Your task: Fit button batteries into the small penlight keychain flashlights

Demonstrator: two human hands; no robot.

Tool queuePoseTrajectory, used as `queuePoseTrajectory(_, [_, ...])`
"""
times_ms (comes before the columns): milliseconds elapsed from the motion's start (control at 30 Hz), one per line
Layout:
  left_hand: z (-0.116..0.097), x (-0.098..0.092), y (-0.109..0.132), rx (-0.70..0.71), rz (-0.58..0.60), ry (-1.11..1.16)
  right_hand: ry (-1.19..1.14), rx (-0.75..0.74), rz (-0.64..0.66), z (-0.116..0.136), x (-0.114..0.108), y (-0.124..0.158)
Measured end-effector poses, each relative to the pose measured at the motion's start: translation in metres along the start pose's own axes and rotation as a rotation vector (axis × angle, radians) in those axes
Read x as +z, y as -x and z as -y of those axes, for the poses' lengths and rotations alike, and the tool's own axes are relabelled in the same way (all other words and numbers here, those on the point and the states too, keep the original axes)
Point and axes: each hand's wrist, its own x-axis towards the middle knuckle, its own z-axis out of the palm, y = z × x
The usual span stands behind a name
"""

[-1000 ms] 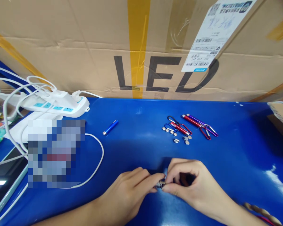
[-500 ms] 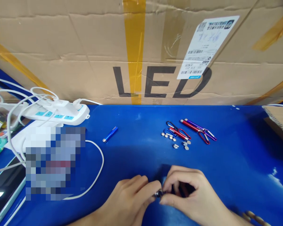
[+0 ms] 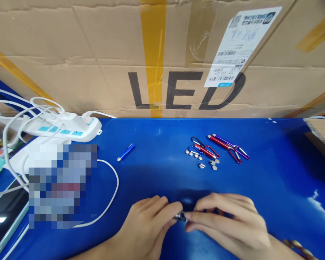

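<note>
My left hand (image 3: 148, 224) and my right hand (image 3: 227, 222) meet low in the middle of the blue table (image 3: 273, 173). Both pinch a small metal-tipped piece (image 3: 181, 216) between their fingertips; most of it is hidden by the fingers. Farther back lie red and purple keychain penlights (image 3: 224, 146) with carabiner clips, and several small button cells (image 3: 203, 160) beside them. A single blue penlight body (image 3: 126, 152) lies apart to the left.
A big cardboard box (image 3: 162, 57) marked LED walls off the back. At the left sit a white power strip (image 3: 67, 128), white cables (image 3: 108, 195), a blurred patch and a phone (image 3: 2, 213). Cardboard (image 3: 322, 135) pokes in at the right edge.
My right hand's fingers have flattened and stretched out over the piece; both hands stay together at the same spot. The view shifted slightly.
</note>
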Motion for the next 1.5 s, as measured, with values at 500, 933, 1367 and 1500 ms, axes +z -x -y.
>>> queuePoseTrajectory(500, [0.004,0.003,0.003,0.012,0.151,0.159,-0.070,0.057,0.188,-0.004,0.000,0.011])
queuePoseTrajectory(933, [0.005,0.009,0.005,0.091,0.036,0.070,-0.409,0.497,0.140,0.001,0.017,0.004])
queuePoseTrajectory(1367, [0.005,0.006,0.006,0.098,0.026,0.032,-0.458,0.618,0.186,0.004,0.016,0.003])
queuePoseTrajectory(1500, [0.005,0.008,0.007,0.110,-0.067,-0.032,-0.439,0.658,0.236,0.006,0.017,0.001])
